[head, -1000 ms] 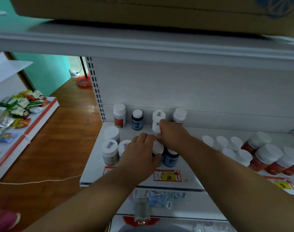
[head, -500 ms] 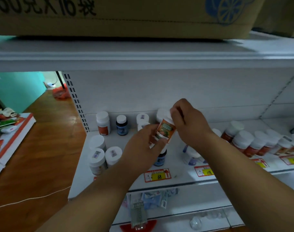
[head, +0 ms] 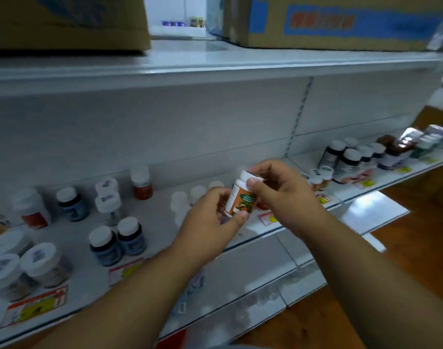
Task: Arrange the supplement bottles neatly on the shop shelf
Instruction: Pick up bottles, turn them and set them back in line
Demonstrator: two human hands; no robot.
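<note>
Both hands hold one orange-labelled supplement bottle (head: 241,199) with a white cap, lifted above the white shop shelf (head: 71,233). My left hand (head: 210,220) grips its lower body from below. My right hand (head: 278,191) pinches its cap and upper part from the right. The bottle tilts slightly left. On the shelf to the left stand two dark blue bottles (head: 118,239), white-capped jars (head: 26,267), a red bottle (head: 142,182) and a stacked pair of white-capped bottles (head: 107,197).
Dark bottles (head: 346,157) and boxes (head: 422,141) crowd the shelf's right end. Cardboard cartons (head: 341,21) sit on the upper shelf. Price tags (head: 36,306) line the shelf's front edge. A lower shelf (head: 240,298) and wooden floor (head: 417,235) lie below.
The bottle was picked up from the shelf and raised in both hands. The view has swung right, so the shelf's right end with dark bottles now shows.
</note>
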